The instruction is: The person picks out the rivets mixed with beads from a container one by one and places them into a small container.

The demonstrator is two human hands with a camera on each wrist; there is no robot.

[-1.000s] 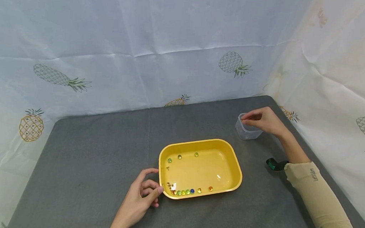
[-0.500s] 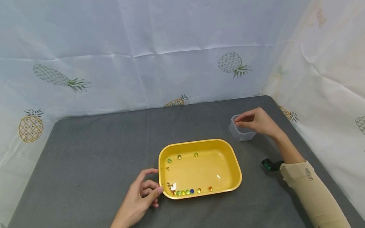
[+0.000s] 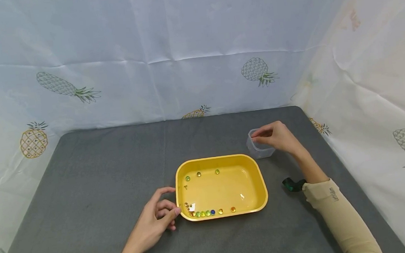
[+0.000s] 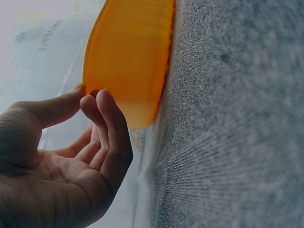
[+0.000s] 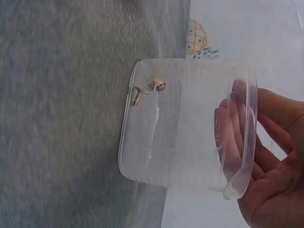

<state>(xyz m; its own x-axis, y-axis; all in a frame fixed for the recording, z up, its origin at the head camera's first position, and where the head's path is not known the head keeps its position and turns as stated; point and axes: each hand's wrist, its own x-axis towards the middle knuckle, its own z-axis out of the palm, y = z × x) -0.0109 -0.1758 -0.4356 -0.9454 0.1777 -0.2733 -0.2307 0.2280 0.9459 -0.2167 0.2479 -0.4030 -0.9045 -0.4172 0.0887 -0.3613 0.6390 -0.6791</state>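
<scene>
A yellow plastic tray [image 3: 223, 215] sits on the grey tabletop with glass marbles [image 3: 207, 213] along its near side. Several small gold pieces [image 3: 187, 205] lie at its left end. My left hand [image 3: 152, 225] pinches the tray's left rim, fingertips against the outer wall in the left wrist view. To the tray's upper right, my right hand [image 3: 276, 137] reaches over a clear plastic container [image 3: 260, 152] and grips its far left rim. Through the container's wall, the right wrist view shows two gold round-headed rivets [image 5: 140, 96] at the bottom and my fingers near the rim.
A dark strap end with green [image 3: 292, 185] juts from the right sleeve. The grey table [image 3: 103, 182] meets a pineapple-print cloth [image 3: 171, 89] at the back and sides.
My right hand and the clear container have moved left together, closer to the yellow tray. My left hand and the tray have stayed in place.
</scene>
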